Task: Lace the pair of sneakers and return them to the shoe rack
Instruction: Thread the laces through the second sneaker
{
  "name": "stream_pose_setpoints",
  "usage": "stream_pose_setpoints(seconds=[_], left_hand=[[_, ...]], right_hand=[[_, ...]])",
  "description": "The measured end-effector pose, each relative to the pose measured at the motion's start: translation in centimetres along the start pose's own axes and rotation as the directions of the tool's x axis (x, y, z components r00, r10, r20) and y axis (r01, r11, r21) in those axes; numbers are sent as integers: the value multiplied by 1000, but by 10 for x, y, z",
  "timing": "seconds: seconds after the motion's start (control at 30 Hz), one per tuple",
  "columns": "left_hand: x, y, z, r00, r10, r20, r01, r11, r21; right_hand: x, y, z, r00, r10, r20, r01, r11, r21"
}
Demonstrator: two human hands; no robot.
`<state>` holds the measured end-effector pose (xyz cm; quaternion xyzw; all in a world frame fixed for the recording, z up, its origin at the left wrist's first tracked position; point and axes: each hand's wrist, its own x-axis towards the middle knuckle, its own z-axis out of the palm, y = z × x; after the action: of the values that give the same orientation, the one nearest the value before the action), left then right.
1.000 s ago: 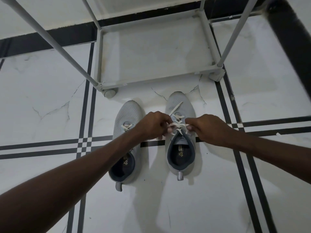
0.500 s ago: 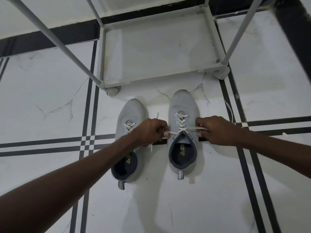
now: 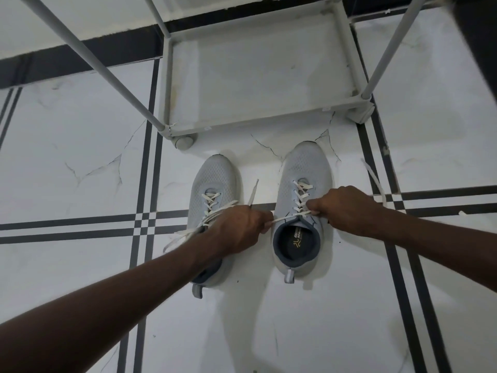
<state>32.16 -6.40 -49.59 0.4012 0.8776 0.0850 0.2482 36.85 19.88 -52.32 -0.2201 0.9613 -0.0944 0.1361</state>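
Two light grey sneakers stand side by side on the floor, toes toward the shoe rack (image 3: 269,117). The right sneaker (image 3: 304,168) has a white lace (image 3: 301,196) crossed up its eyelets. My left hand (image 3: 236,230) grips one end of that lace, stretched taut to the left of the collar. My right hand (image 3: 347,208) pinches the other end at the top eyelet, and the loose tail trails off to the right. The left sneaker (image 3: 215,179) lies partly under my left wrist, its white lace ends loose over its side.
The white shoe rack's bottom shelf sits just beyond the toes, with slanted posts (image 3: 88,57) rising on both sides and a round foot (image 3: 184,142) near the left sneaker. The floor is white tile with dark stripes (image 3: 145,168) and cracks.
Both hands have pulled apart from the middle of the right sneaker, drawing its lace taut sideways. The view has shifted slightly, so the shoes sit lower and farther right.
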Motion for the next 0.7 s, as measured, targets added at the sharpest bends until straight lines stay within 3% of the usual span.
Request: stream_pose_setpoints(seconds=[0.23, 0.33, 0.4, 0.53, 0.63, 0.7], left_hand=[[-4, -5, 8, 1000, 18, 12, -17, 998, -61], [-2, -5, 3, 998, -64, -18, 56, 962, -268], [-4, -9, -3, 986, -168, 7, 150, 861, -485], [-6, -16, -21, 956, -277, 92, 236, 549, -802], [-4, -14, -38, 959, -272, 79, 195, 433, -880], [0, -14, -47, 964, -237, 118, 196, 339, -920]], right_hand=[[-3, -2, -7, 996, 45, 71, -45, 999, 3], [-3, 2, -6, 993, 100, 68, -107, 989, 98], [-4, 5, -13, 988, 141, 71, -153, 962, 224], [-17, 9, -46, 952, 239, 192, -306, 783, 542], [-25, 5, -70, 931, 231, 282, -363, 528, 768], [-28, 1, -75, 939, 212, 270, -336, 404, 851]])
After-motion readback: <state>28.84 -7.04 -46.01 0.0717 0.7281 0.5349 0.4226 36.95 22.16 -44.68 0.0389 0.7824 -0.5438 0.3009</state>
